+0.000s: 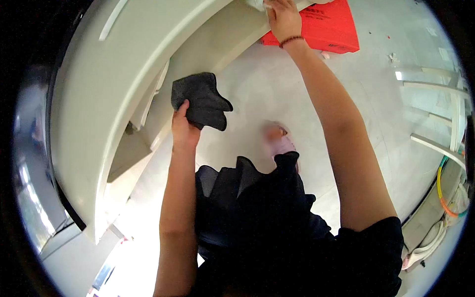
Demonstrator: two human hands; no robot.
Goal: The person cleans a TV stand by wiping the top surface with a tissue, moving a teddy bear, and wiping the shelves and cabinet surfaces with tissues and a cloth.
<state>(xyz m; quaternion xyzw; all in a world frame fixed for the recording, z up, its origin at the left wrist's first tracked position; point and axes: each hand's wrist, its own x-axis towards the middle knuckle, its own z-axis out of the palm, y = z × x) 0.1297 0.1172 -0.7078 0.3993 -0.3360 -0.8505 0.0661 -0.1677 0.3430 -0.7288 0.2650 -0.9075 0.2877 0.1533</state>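
My left hand [185, 129] is closed around a dark grey cloth [200, 99], thumb on top, with its loose folds hanging out to the right. The cloth is held beside the edge of a pale desk. At the top of the view, my right hand [286, 22], with a beaded bracelet at the wrist, has its fingers curled in. A whitish crumpled thing [256, 4] is at its fingertips, cut off by the frame edge, and I cannot make out what it is. Just past this hand a red box [329, 27] with dark lettering lies on the floor.
The curved pale desk [114, 74] fills the left side, with an open recess beneath it. My foot [279, 138] is on the grey floor [237, 89]. White rails [435, 86] and a colourful hoop [440, 190] are at the right. Small scraps [393, 58] lie on the floor.
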